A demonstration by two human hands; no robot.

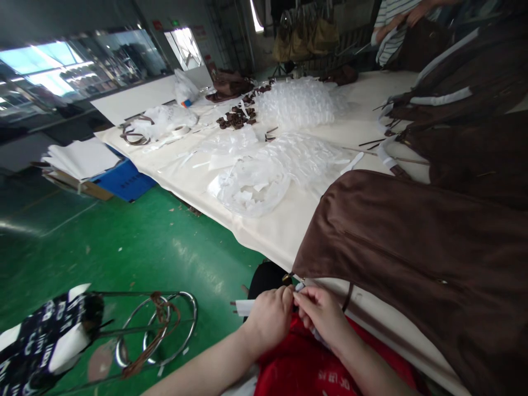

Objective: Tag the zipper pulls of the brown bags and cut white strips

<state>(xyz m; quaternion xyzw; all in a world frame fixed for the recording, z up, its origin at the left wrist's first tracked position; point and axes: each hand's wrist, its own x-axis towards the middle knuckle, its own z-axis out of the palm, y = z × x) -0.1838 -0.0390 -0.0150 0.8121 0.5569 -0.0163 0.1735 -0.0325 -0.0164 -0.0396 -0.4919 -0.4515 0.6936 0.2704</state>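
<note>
My left hand [270, 314] is closed around a white-wrapped strap [244, 307], and two thin brown ends stick out of the wrap to its left. Close beside it, my right hand [322, 312] pinches a greyish-white part of the strap near a corner of the brown bag [396, 231]. Fingers hide the spot where the hands meet, so how the strap joins the bag cannot be made out. The bag lies flat over the table edge, its zipper line facing up. Below my hands is a red apron [305, 357].
On the long cream table [276, 228] lie a clear plastic bag [251, 187] with white scraps, piles of clear plastic strips [301, 102] and small brown pieces [237, 116]. More brown bags [474, 143] are heaped right. Another person's hands [416, 14] work beyond. A metal-framed stool [181, 297] stands left.
</note>
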